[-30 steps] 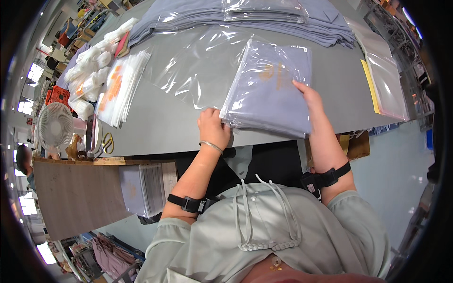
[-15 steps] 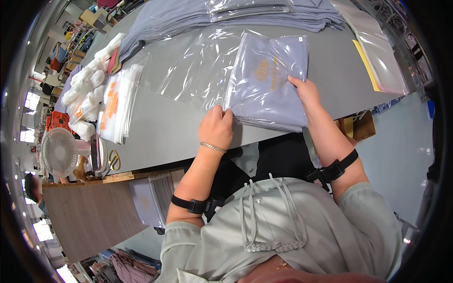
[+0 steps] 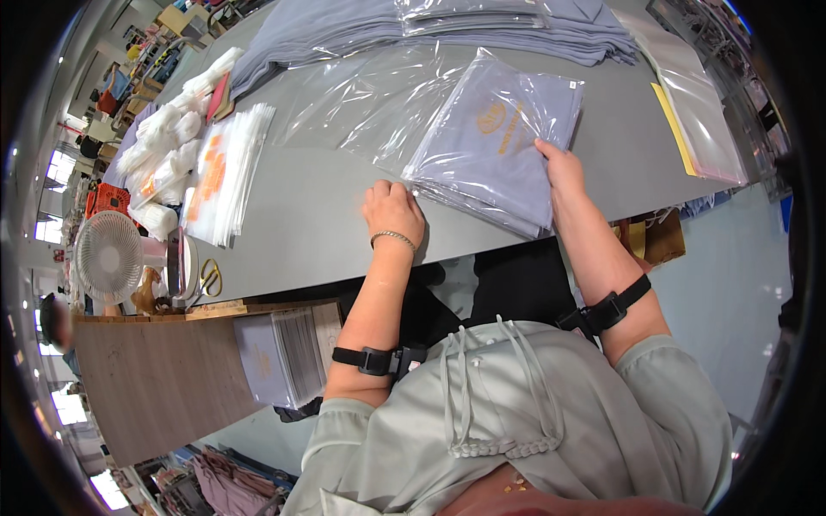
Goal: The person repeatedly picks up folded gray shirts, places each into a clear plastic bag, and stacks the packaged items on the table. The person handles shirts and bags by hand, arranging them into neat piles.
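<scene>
A folded lilac garment in a clear plastic bag (image 3: 495, 142) lies on the grey table (image 3: 310, 232) in front of me. My right hand (image 3: 561, 168) grips its near right edge. My left hand (image 3: 392, 211) rests with curled fingers on the table at the bag's near left corner, touching the plastic; a bracelet sits on that wrist. An empty clear bag (image 3: 361, 99) lies spread flat just beyond, to the left of the packed one.
Folded lilac garments (image 3: 413, 30) are piled at the table's far side. A stack of clear bags with orange print (image 3: 219, 176) and white rolled items (image 3: 168, 129) lie left. A small white fan (image 3: 107, 256) and scissors (image 3: 209, 277) stand at the left end. More bags (image 3: 697, 112) lie right.
The packed garment has shifted slightly right and turned. My left hand slid off its corner onto the table beside it. My right hand stays on the right edge.
</scene>
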`<state>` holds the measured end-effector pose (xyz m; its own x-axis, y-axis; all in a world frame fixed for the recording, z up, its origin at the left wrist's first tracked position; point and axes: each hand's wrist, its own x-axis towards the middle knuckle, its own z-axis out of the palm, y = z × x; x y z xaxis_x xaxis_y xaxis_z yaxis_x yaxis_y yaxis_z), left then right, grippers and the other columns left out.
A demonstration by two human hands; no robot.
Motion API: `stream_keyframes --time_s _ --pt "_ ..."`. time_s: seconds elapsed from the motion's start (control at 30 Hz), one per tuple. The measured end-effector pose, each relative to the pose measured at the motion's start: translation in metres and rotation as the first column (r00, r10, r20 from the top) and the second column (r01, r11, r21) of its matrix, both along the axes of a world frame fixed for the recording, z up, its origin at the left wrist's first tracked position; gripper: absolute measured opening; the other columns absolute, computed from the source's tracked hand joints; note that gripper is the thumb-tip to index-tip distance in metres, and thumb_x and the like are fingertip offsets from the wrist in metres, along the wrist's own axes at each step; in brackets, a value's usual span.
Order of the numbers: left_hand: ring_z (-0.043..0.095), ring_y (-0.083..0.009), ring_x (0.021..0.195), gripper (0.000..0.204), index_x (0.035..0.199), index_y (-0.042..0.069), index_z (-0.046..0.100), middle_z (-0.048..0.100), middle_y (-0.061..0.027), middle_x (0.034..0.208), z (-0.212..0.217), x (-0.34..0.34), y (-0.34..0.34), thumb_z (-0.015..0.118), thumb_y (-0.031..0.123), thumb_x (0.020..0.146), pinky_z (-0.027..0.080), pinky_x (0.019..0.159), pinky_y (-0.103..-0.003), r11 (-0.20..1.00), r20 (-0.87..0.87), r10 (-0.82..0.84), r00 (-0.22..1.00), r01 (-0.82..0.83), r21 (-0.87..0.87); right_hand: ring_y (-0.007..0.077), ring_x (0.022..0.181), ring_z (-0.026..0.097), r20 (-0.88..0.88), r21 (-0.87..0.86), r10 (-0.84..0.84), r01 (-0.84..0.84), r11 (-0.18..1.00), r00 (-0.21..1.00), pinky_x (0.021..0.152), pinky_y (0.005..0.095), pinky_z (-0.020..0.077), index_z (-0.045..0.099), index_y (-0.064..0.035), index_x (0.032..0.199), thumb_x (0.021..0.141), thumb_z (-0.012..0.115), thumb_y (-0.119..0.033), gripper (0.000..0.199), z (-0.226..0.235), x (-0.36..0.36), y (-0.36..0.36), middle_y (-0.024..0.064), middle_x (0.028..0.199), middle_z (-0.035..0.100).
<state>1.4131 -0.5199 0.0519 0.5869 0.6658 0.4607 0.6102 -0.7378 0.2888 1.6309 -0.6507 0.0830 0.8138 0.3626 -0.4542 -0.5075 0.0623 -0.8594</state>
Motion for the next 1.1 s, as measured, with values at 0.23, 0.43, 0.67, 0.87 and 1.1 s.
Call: stream_keyframes --time_s 0.23,0.43,0.67,0.87,1.1 --pt "0.066 -0.0268 0.081 0.011 0.083 -0.005 0.054 0.064 -0.0180 0.087 0.005 0.009 -0.023 0.047 0.002 0.088 0.055 0.077 -0.033 0.210 0.576 0.255 0.777 0.537 -0.817 0.0255 0.082 0.064 -0.031 -0.113 0.038 -0.041 0.993 0.999 0.072 0.0375 0.0517 0.058 0.0038 0.106 0.083 0.064 -0.029 0.040 0.001 0.007 0.006 0.0164 0.098 0.063" --pt "0.063 -0.0301 0.090 0.005 0.086 -0.004 0.050 0.060 -0.0196 0.097 0.018 0.021 -0.027 0.048 0.000 0.087 0.055 0.082 -0.039 -0.140 0.538 0.723 0.433 0.854 -0.500 0.0242 0.090 0.062 -0.209 0.030 -0.006 0.012 0.999 0.978 0.078 0.0376 0.0504 0.052 0.0015 0.117 0.086 0.061 -0.028 0.044 0.011 -0.014 0.015 0.0143 0.106 0.061" --pt "0.065 -0.0216 0.080 0.013 0.089 -0.004 0.054 0.064 -0.0141 0.092 0.017 0.011 -0.037 0.047 0.007 0.093 0.055 0.074 -0.030 -0.096 0.280 -0.070 0.957 0.273 -0.957 0.0248 0.091 0.062 -0.271 0.161 0.116 -0.074 0.984 0.956 0.081 0.0369 0.0503 0.053 0.0005 0.117 0.086 0.061 -0.030 0.043 0.008 -0.013 0.022 0.0135 0.105 0.062" --pt "0.064 -0.0228 0.081 0.018 0.085 -0.002 0.060 0.065 -0.0121 0.085 0.031 -0.004 -0.011 0.046 0.008 0.089 0.053 0.079 -0.035 0.253 0.443 0.094 0.892 0.409 -0.877 0.0285 0.106 0.057 -0.306 0.339 0.185 -0.074 0.938 0.934 0.093 0.0429 0.0456 0.050 0.0017 0.120 0.087 0.062 -0.021 0.041 0.007 -0.017 0.031 0.0157 0.115 0.058" --pt "0.065 -0.0202 0.087 0.018 0.098 -0.002 0.055 0.063 -0.0138 0.099 0.009 -0.004 -0.045 0.042 0.010 0.094 0.054 0.080 -0.033 0.034 0.573 0.336 0.748 0.598 -0.801 0.0274 0.101 0.060 -0.442 0.472 0.370 -0.138 0.871 0.817 0.090 0.0403 0.0483 0.054 0.0015 0.115 0.089 0.057 -0.025 0.037 0.018 -0.035 0.024 0.0132 0.110 0.061"
